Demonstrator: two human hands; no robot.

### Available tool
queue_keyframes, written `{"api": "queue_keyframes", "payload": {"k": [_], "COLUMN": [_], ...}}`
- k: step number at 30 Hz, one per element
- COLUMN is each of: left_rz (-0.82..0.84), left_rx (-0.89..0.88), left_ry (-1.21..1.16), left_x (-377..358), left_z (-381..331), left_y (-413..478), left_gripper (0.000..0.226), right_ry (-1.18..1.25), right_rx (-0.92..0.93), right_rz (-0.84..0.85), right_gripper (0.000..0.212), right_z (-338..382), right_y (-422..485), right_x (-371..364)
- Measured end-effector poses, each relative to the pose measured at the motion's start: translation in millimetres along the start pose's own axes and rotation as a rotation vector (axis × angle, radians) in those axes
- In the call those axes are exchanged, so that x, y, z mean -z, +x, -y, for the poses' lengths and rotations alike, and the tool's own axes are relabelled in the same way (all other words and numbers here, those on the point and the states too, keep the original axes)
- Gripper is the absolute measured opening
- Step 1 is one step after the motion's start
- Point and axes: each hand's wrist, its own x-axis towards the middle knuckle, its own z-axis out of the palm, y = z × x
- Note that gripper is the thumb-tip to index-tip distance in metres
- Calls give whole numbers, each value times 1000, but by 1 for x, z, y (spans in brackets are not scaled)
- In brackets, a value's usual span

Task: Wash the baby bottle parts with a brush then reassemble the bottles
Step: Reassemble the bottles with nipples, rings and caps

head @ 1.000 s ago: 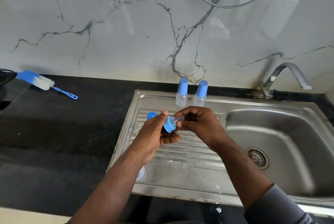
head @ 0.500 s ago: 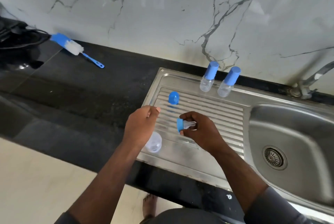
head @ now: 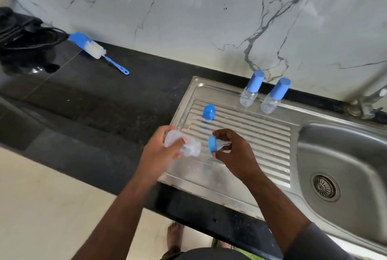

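Steel drainboard (head: pixel 261 134) — bottle (head: pixel 188 147), teat collar (head: pixel 212 144)

The left grip (head: pixel 157 155) curls round a clear bottle body (head: pixel 192 148) held on its side over the near left corner of the drainboard (head: pixel 261 134), mouth pointing right. Just to its right, above the drainboard's ribs, the right grip (head: pixel 232 152) pinches a blue collar (head: pixel 212 144) with a clear teat in it. The collar faces the bottle's mouth, close but apart. A blue cap (head: pixel 208 112) sits farther back on the drainboard. Two capped bottles (head: pixel 251 90) stand side by side at the drainboard's far edge. A brush (head: pixel 94 49) lies on the black surface (head: pixel 104 102), well left of the drainboard.
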Motion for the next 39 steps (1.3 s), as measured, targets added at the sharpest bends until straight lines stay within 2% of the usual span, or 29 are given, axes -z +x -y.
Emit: {"api": "queue_keyframes", "payload": {"k": [2,7,16,21,25,28,29,33,36,39], "left_rz": [-6,84,331,355,407,486,504,501,536,558], "left_rx": [67,58,16,-22,-63,-90,-106,-152,-116,-139], "left_ry": [-290,-440,-298,-295,-281,-293,-295,-272,-296,-284], "left_x": [8,8,-7,-20,-27,-28,-29,-32,-29,-27], "left_z": [-20,-52,-75,-82,-85,-87,-88,-89,-89,-88], "left_y": [8,17,32,35,33,30,28,24,24,24], "left_gripper": [17,17,22,17,16,16,17,15,18,21], "right_ry": [57,141,106,102,113,166,193,190,286,362], "right_rx": [-3,60,162,146,60,14,-24,-212,-258,-256], "right_rz": [-46,-109,-187,-255,-287,-254,-265,-270,-208,-179], "right_gripper": [49,49,54,51,45,24,27,66,71,65], "right_z": [11,44,72,72,70,72,73,84,87,85], "right_y": [2,3,1,-8,-19,-26,-26,-24,-26,-28], "right_x": [9,21,40,43,52,59,60,61,63,63]}}
